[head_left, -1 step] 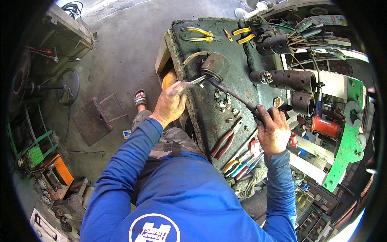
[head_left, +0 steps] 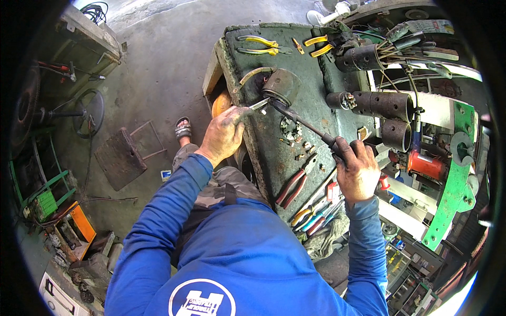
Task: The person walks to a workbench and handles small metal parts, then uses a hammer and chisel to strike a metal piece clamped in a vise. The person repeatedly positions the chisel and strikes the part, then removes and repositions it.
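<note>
My right hand is wrapped round the dark handle of a long rod-shaped tool. Its shaft slants up and left to the near side of a dark metal cylinder lying on the bench. In my left hand is a slim silver tool, pinched, its tip meeting the cylinder's lower edge close to the rod's end. What exactly the two tips touch is too small to tell. Below the shaft lies a round metal part with small loose pieces beside it.
The worn green bench carries red-handled pliers, yellow-handled pliers and several hand tools by a rag. More metal cylinders line its right side. A green bracket stands beyond; a small stool is at left.
</note>
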Available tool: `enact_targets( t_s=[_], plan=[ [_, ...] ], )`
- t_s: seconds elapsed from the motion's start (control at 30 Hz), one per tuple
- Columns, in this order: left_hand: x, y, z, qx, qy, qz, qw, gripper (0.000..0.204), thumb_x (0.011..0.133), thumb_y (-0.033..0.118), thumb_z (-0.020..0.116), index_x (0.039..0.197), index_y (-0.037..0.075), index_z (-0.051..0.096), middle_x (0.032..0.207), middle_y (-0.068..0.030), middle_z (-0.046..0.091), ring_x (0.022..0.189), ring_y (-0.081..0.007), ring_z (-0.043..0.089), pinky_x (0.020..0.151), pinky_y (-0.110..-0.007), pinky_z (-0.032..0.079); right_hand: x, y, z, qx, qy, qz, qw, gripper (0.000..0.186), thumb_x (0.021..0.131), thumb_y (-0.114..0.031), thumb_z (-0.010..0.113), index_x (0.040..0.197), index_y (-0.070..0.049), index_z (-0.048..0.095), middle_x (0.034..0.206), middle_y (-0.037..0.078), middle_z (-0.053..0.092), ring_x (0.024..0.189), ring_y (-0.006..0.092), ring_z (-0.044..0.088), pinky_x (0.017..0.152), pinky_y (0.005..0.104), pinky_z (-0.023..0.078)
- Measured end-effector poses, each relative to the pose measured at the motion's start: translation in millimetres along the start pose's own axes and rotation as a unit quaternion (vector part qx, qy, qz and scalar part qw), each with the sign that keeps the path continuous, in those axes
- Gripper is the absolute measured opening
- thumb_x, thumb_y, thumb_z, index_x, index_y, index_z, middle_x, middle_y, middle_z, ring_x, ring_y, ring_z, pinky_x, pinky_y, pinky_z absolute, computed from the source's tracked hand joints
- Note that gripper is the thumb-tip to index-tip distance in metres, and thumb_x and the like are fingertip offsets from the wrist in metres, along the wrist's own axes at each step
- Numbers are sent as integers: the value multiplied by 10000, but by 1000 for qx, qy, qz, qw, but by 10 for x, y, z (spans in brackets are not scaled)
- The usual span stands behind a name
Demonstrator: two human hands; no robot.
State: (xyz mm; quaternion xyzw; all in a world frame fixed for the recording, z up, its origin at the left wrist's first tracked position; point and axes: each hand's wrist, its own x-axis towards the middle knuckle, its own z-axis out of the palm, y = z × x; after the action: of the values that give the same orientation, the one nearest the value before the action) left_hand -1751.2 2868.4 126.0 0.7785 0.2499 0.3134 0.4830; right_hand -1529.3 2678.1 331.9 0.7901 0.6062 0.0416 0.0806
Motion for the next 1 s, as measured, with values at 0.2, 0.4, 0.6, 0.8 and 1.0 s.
enact_targets(
  t_s=[0.2,0.4,0.6,0.8,1.0],
  plan=[
    [19,-24,-12,-10,-30,-20,999,359,902,-67,559,1237,3,664,1162,-225,690,1100,-423,669,975,-440,530,-4,-30,-27,-10,-14,19,1000,511,734,-91,810,1233,-167,730,983,77,603,906,301,610,769,435,533],
    [33,-58,-30,24,7,10,1000,328,888,1,612,1208,30,681,1089,-190,689,1017,-401,681,903,-443,562,3,-29,-25,-13,-6,8,1000,515,755,-115,797,1257,-186,710,978,85,588,878,307,601,741,441,524],
    [-232,54,-161,86,42,22,995,231,855,31,681,1082,53,718,975,-155,689,910,-371,695,803,-440,577,1,-29,-23,-14,-3,12,1000,497,768,-130,794,1253,-198,708,956,78,584,867,298,612,726,431,527],
    [-194,104,201,35,132,-143,980,313,832,167,816,1102,41,719,1059,-166,699,1002,-356,695,879,-423,564,-19,-37,-1,-14,-8,17,1000,494,781,-137,805,1263,-175,706,983,73,622,885,293,647,756,427,538],
    [23,16,592,32,186,-119,975,406,781,218,864,1118,36,727,1101,-180,683,1021,-387,670,910,-446,545,-13,2,11,9,-22,22,999,495,775,-139,819,1259,-164,713,954,70,630,884,295,644,769,422,536]
  ],
)
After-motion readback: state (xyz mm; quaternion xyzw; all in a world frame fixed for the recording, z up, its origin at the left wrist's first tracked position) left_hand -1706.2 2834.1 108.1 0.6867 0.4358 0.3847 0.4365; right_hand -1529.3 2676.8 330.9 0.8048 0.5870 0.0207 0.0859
